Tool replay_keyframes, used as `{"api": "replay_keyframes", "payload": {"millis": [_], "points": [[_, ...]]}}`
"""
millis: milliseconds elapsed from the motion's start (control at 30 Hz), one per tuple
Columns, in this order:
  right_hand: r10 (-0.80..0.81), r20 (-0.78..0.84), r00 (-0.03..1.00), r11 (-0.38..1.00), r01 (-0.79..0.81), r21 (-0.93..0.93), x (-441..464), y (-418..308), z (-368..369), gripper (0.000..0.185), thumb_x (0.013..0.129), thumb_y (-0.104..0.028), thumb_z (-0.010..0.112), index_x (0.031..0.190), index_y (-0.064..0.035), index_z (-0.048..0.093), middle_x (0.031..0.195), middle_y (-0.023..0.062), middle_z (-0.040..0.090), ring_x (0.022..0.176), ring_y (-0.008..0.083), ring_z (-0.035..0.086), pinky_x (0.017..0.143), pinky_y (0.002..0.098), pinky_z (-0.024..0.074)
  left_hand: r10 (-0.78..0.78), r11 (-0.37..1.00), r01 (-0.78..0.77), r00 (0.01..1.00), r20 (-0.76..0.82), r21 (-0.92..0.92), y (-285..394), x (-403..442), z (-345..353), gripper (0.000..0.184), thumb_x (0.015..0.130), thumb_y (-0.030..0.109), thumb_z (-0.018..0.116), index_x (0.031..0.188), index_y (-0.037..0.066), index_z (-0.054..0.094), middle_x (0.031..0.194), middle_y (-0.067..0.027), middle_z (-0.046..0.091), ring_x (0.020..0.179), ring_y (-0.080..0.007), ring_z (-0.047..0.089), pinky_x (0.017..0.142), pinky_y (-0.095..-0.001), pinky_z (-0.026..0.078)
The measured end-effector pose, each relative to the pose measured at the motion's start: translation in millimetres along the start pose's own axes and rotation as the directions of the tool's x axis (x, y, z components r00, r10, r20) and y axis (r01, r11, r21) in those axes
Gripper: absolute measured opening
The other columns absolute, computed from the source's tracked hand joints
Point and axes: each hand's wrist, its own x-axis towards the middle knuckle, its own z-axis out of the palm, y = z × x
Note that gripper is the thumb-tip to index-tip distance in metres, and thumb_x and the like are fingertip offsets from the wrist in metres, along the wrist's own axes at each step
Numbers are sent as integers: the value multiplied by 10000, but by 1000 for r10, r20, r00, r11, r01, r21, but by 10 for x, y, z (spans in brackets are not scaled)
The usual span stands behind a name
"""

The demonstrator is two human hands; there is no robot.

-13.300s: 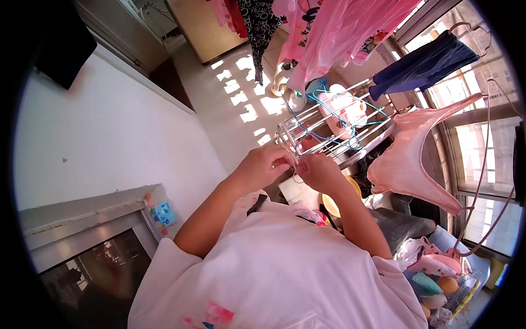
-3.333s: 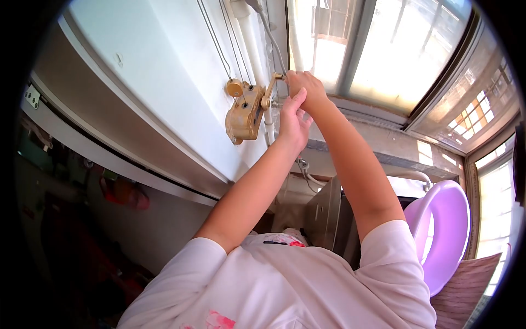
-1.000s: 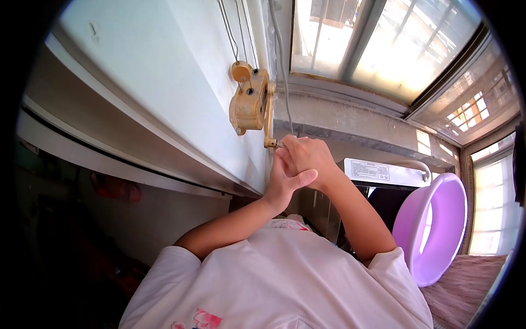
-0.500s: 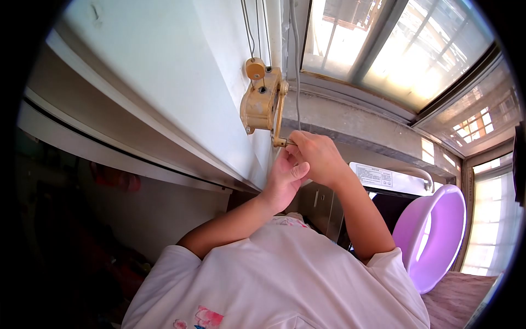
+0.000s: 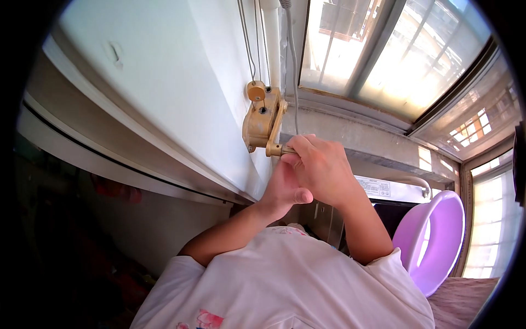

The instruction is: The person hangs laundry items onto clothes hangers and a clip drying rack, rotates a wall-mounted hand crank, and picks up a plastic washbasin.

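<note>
A gold-coloured hand-crank winch (image 5: 260, 127) is fixed to the white wall, with thin cables running up from it. My right hand (image 5: 322, 167) is closed around the crank handle (image 5: 286, 150) at the lower end of the crank arm. Just below and to the left, my left hand (image 5: 282, 189) is held close against the right one, its thumb sticking out. The left fingers point up beneath the handle and are partly hidden behind my right hand; no object shows in them.
Cables (image 5: 256, 44) and a grey cord (image 5: 293, 66) hang above. To the right are windows (image 5: 394, 55), a ledge (image 5: 350, 131), a white labelled appliance (image 5: 383, 187) and a purple basin (image 5: 402, 241). A white panel edge (image 5: 126, 148) runs along the left.
The crank arm has turned slightly, its handle end shifting left relative to the winch, with my right hand moving along on it. The winch and surroundings appear shifted in the view.
</note>
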Motion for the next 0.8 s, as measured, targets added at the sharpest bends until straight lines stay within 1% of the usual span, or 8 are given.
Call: {"api": "replay_keyframes", "payload": {"millis": [167,333,433,533,600,667,733,800], "points": [[10,-12,1000,1000,-10,23,177,5,-144,141,758,-138,639,775,-43,535,639,139,539,605,343,549,514,403,415,135,989,-135,991,-6,-62,19,273,135,1110,634,426,835,1407,32,144,1277,-59,375,1210,-162,394,1016,-331,339],[65,-64,996,996,-61,61,443,29,-240,151,770,-134,618,729,-25,521,626,138,536,586,345,535,519,399,412,286,947,-282,958,3,-156,107,560,228,920,704,430,767,1349,48,235,1239,-66,393,1169,-153,419,982,-324,363],[-2,-124,992,1000,6,30,639,145,-303,166,785,-138,590,707,-13,514,608,139,530,560,336,515,523,389,405,387,905,-378,922,9,-194,84,835,229,842,732,424,738,1323,56,264,1223,-66,401,1153,-149,425,973,-322,366],[25,-142,989,993,-8,120,803,270,-326,197,793,-149,570,678,-4,505,579,143,518,541,323,489,526,383,397,394,897,-406,914,-97,-175,137,986,370,696,776,392,693,1265,75,313,1190,-55,418,1124,-138,434,953,-314,369],[25,-164,986,995,-10,95,900,376,-325,224,803,-162,558,662,1,501,564,144,513,533,313,479,526,382,397,325,913,-351,934,-146,-209,172,1122,372,680,730,453,748,1210,196,341,1206,12,438,1155,-140,438,944,-336,386],[20,-180,983,996,-4,87,981,433,-346,238,817,-166,545,658,5,501,567,152,517,532,313,481,529,385,406,341,900,-366,929,-143,-235,199,1175,432,609,760,407,721,1200,212,347,1175,18,451,1129,-132,449,929,-330,390],[154,-56,986,987,-151,63,1084,503,-379,151,737,-143,547,674,-7,560,637,139,605,634,331,592,583,412,459,358,885,-385,922,-144,-261,199,1258,450,541,791,361,694,1189,229,353,1145,24,463,1103,-125,460,913,-324,393],[171,-64,983,984,-166,68,1168,621,-330,205,786,-174,538,680,2,548,619,154,581,595,325,556,572,402,448,368,885,-402,913,-176,-234,187,1384,413,456,807,327,668,1141,233,372,1112,23,468,1075,-120,472,913,-325,395]]}}
